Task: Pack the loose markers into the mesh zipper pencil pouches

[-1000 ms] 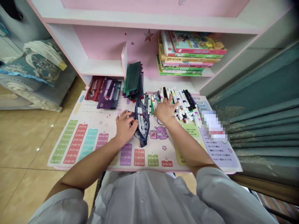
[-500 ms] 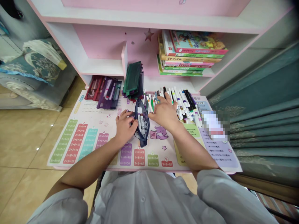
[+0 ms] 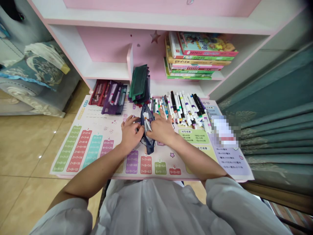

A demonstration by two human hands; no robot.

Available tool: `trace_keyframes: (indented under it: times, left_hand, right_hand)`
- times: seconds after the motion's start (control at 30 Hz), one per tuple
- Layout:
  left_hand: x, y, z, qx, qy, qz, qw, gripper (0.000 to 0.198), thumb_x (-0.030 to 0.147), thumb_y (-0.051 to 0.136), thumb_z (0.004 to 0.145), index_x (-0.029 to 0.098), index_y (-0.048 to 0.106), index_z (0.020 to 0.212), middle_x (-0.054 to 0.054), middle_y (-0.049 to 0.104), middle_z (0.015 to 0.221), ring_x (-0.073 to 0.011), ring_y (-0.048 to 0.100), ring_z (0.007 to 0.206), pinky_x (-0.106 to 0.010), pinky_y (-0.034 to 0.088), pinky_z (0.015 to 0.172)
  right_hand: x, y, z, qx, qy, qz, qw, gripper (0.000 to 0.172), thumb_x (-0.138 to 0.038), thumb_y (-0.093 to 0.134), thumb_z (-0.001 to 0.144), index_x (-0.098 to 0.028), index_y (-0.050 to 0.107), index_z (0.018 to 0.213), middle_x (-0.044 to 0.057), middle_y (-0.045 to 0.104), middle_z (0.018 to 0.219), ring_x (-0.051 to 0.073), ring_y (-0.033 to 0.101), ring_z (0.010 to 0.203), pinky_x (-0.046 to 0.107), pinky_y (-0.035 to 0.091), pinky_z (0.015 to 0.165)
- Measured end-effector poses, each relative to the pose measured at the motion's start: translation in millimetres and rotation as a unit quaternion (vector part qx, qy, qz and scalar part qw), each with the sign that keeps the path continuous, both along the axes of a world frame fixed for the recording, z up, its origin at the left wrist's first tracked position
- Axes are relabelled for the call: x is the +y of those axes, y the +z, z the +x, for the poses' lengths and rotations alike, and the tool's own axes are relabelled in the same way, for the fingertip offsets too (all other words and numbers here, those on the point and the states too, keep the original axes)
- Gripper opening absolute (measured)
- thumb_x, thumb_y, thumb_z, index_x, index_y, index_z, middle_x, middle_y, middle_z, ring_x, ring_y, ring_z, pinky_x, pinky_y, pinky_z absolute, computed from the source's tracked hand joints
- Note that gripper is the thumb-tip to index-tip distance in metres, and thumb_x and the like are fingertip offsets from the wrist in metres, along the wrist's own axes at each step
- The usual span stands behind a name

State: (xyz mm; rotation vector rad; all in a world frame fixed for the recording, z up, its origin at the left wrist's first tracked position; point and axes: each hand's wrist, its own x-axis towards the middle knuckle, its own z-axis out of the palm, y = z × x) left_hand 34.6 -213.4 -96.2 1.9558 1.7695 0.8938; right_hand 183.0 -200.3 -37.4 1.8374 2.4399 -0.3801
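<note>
We look down at a surface (image 3: pixel 161 154) with an open dark blue pouch (image 3: pixel 150 147) at its middle, between two hands. The left hand (image 3: pixel 132 133) is half open, thumb at the pouch's left rim; whether it pinches the cloth, we cannot tell. The right hand (image 3: pixel 162 129) is loosely curled over the right rim, its thumb against white markers (image 3: pixel 147 124) in the mouth; we cannot tell if it grips one. Loose markers (image 3: pixel 184 109) lie at far right.

We judge the step to be putting a marker into the pouch; it calls for a steady rim and the marker laid flat.

Compared with half a second ago, the right hand has come left from the loose markers to the pouch; the left hand and pouch stay put.
</note>
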Motion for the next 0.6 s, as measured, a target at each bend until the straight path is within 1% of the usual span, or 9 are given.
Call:
trace_keyframes:
  times: [0.1,0.23,0.33,0.43,0.5,0.6]
  left_hand:
    - [0.1,-0.4,-0.3,0.001,0.001,0.002,1.000,0.027,0.027,0.056,0.085,0.022,0.062,0.059,-0.004,0.070,0.126,-0.0312,0.047,0.138,-0.058,0.032,0.114]
    - [0.1,-1.0,-0.4,0.002,0.002,0.000,1.000,0.027,0.026,0.056,0.085,0.022,0.061,0.059,-0.004,0.070,0.126,-0.0304,0.047,0.138,-0.058,0.032,0.115]
    - [0.0,-0.8,-0.1,-0.001,0.001,0.006,1.000,0.026,0.026,0.056,0.085,0.022,0.061,0.059,-0.004,0.070,0.126,-0.0299,0.047,0.138,-0.057,0.032,0.115]
    - [-0.1,1.2,0.3,-0.001,0.001,0.001,1.000,0.027,0.026,0.056,0.085,0.021,0.061,0.059,-0.005,0.070,0.126,-0.0310,0.047,0.138,-0.058,0.033,0.115]
    - [-0.1,2.5,0.5,0.002,0.001,-0.004,1.000,0.028,0.026,0.057,0.085,0.021,0.061,0.058,-0.004,0.070,0.125,-0.0318,0.047,0.138,-0.058,0.033,0.114]
    - [-0.3,2.6,0.4,0.004,0.001,-0.008,1.000,0.028,0.027,0.057,0.086,0.021,0.061,0.058,-0.004,0.070,0.126,-0.0322,0.047,0.138,-0.060,0.032,0.114]
  right_hand:
    - [0.0,-6.1,-2.0,0.010,0.006,0.003,1.000,0.047,-0.034,0.054,0.081,-0.012,0.071,0.119,0.021,0.046,0.151,0.042,0.015,0.151,0.073,0.018,0.113]
    - [-0.2,-9.9,-3.8,0.009,0.007,-0.003,1.000,0.045,-0.034,0.053,0.085,-0.012,0.070,0.120,0.021,0.045,0.151,0.042,0.013,0.151,0.072,0.018,0.114]
    - [-0.7,-9.3,-4.7,0.010,0.007,-0.011,1.000,0.043,-0.032,0.054,0.086,-0.011,0.070,0.119,0.022,0.046,0.151,0.042,0.013,0.152,0.071,0.019,0.114]
    - [0.9,-5.4,-1.8,0.023,0.011,-0.021,0.999,0.033,-0.030,0.055,0.086,-0.012,0.076,0.103,0.021,0.047,0.150,0.043,0.017,0.151,0.072,0.019,0.113]
    - [6.0,-2.2,4.5,0.049,0.002,-0.013,0.999,0.027,-0.030,0.055,0.085,-0.014,0.077,0.090,0.018,0.048,0.150,0.043,0.020,0.150,0.072,0.022,0.112]
    - [21.7,-1.2,20.6,0.099,-0.060,0.046,0.992,0.022,-0.028,0.057,0.084,-0.017,0.076,0.082,0.013,0.049,0.150,0.041,0.025,0.148,0.069,0.027,0.111]
